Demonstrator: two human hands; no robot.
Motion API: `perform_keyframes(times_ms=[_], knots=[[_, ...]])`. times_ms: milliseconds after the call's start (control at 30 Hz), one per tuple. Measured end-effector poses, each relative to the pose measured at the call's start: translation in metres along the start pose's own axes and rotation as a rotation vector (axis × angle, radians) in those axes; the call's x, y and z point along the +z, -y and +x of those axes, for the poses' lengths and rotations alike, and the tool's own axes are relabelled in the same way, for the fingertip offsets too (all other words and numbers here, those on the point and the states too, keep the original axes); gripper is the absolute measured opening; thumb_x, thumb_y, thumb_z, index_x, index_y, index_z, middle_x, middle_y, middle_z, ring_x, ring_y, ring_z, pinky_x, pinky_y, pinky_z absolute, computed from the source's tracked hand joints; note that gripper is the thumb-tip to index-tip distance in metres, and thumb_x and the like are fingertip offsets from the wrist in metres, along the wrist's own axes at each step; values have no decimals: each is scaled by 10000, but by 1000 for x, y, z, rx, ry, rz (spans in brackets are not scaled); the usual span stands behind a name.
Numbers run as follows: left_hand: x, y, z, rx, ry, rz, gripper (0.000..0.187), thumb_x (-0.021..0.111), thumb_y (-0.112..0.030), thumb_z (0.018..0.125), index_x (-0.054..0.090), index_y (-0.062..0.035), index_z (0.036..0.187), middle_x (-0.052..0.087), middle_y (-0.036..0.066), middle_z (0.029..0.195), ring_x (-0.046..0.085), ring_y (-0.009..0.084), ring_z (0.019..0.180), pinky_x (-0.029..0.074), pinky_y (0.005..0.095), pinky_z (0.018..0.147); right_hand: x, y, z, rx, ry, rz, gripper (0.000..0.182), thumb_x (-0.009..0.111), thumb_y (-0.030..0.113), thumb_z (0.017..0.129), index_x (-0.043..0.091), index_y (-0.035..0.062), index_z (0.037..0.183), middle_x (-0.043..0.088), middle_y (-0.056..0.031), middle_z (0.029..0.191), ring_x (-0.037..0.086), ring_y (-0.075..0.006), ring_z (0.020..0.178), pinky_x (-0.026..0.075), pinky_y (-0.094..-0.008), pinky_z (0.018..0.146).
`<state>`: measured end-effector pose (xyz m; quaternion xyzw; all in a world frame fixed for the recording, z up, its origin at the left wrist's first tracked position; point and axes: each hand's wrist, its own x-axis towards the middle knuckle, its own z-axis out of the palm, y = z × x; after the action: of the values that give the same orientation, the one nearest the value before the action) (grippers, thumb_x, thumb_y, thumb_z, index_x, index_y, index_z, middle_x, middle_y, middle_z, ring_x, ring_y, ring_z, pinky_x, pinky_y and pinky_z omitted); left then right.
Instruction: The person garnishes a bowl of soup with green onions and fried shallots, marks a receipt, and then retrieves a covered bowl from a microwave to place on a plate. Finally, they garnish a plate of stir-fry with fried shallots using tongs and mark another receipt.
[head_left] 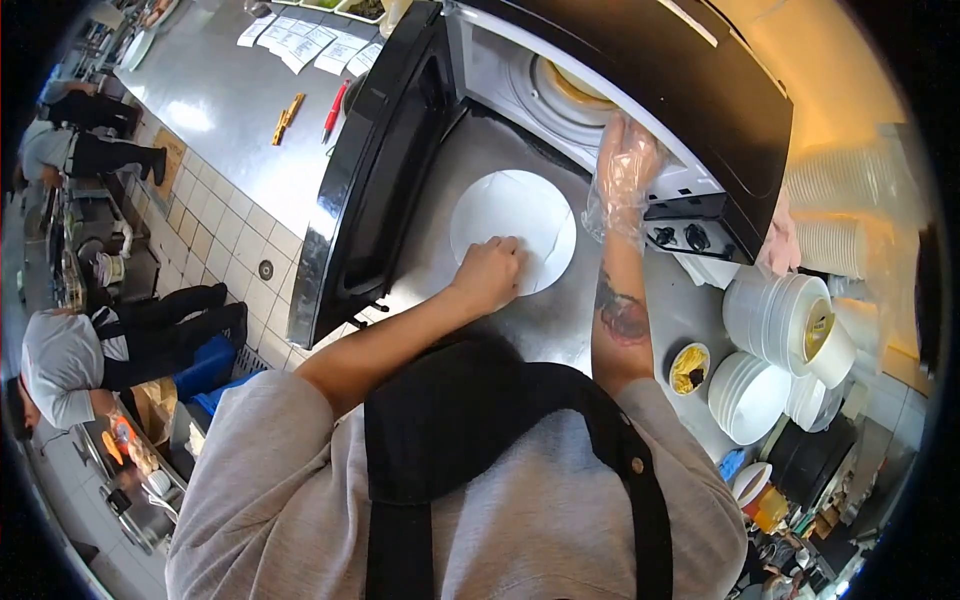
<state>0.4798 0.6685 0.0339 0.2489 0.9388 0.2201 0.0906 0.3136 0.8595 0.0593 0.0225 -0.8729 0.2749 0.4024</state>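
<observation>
Inside the microwave (700, 100), whose door (365, 170) stands open to the left, a yellowish round dish (570, 88) rests over the glass turntable (525, 80). My right hand (628, 165), in a clear plastic glove, reaches in with its fingers closed at the near rim of this dish; the fingertips are partly hidden. On the steel counter in front of the opening lies a flat white round plate (500, 215). My bare left hand (490, 272) has its fingers curled in at the plate's near edge, the knuckles over its surface.
Stacked plastic tubs (765, 315) and white bowls (750, 398) stand to the right, beside a small cup of yellow food (690, 368). A red pen (332, 115), a yellow cutter (287, 120) and paper slips (300, 45) lie beyond the door. Other people work at left.
</observation>
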Motion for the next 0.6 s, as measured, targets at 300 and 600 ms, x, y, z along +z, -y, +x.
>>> perform_keyframes(times_ms=[300, 600], knots=[[-72, 11, 143, -338, -479, -725, 222, 612, -193, 828, 650, 25, 839, 661, 131, 719, 633, 182, 611, 507, 335, 596, 79, -75, 55, 84, -162, 58, 338, 567, 316, 879, 689, 10, 953, 689, -155, 925, 641, -383, 874, 497, -448, 849], [-74, 41, 207, -592, -354, -1254, 195, 545, -98, 888, 636, 58, 816, 652, 102, 707, 597, 146, 540, 490, 256, 479, 89, -41, 103, -188, -352, -27, 361, 564, 336, 891, 674, 20, 1028, 692, -127, 942, 633, -381, 839, 496, -448, 843]])
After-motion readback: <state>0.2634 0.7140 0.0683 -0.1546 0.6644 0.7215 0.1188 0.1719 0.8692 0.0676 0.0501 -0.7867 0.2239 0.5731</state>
